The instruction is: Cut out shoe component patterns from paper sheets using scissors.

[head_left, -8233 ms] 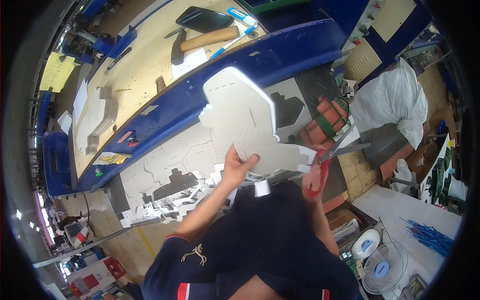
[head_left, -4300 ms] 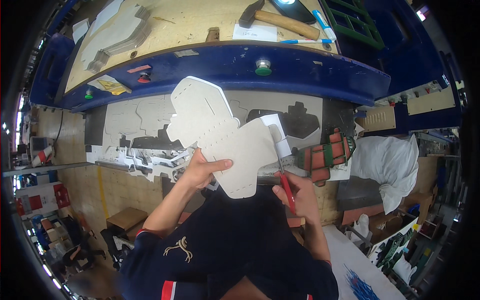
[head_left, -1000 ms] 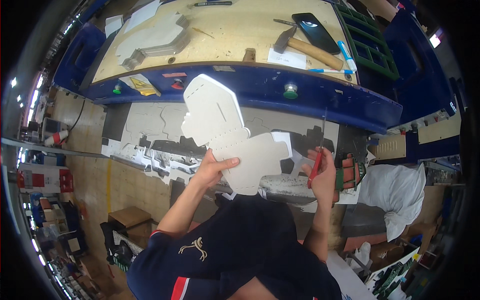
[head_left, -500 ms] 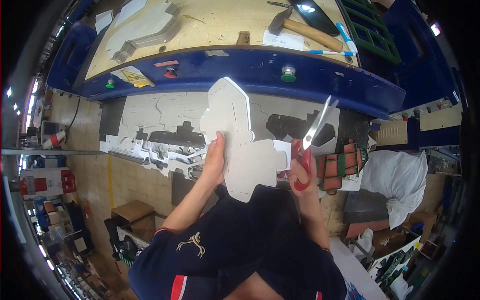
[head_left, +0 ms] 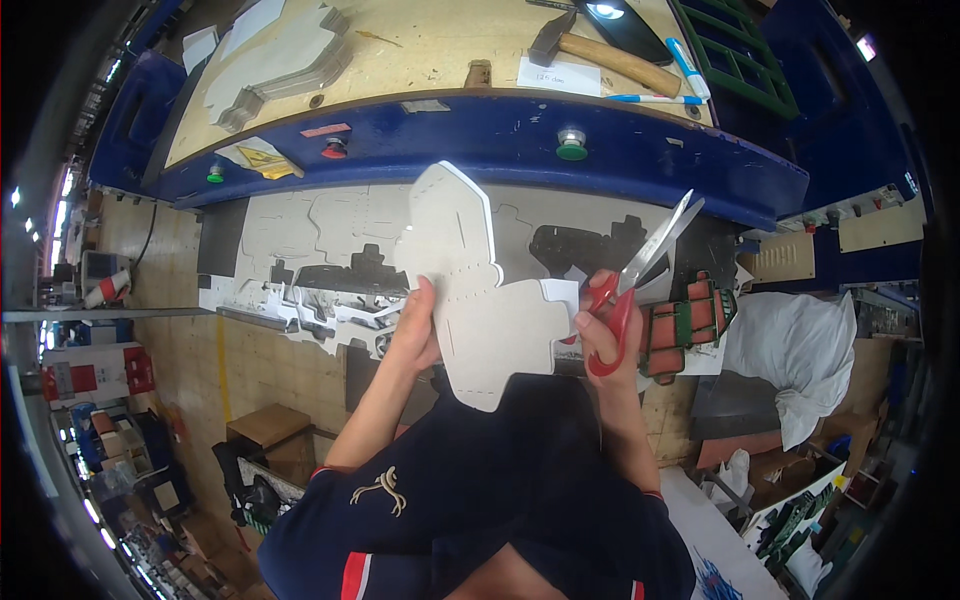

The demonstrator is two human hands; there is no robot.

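Progress, judging by layout: card piece was already free of any sheet and upheld between the hands, on the near side of the blue beam. Card stack already sat far left on the desk. Not done, as far as I could tell: white flap jutted past the piece's right tab, not separated. Scissors weren't touching the card, blades slightly parted and pointing far right

Left hand: pinching the piece's left edge, thumb on the face, fingers mostly hidden behind. Right hand: curled round the red scissor handles, fingertips at the flap; couldn't tell if they pinched it

Counts: 1 piece in hand (layers unclear), 1 scissors, 1 stack (sheets uncountable). Far right on the desk: 1 hammer, 1 phone, 2 blue-and-white pens, 1 paper slip. Beam front: 2 green buttons, 1 red button. Beyond the piece: cut sheet with at least 2 dark openings, white scraps near left, too tangled to count. Right: 1 red-green block, 1 white bag
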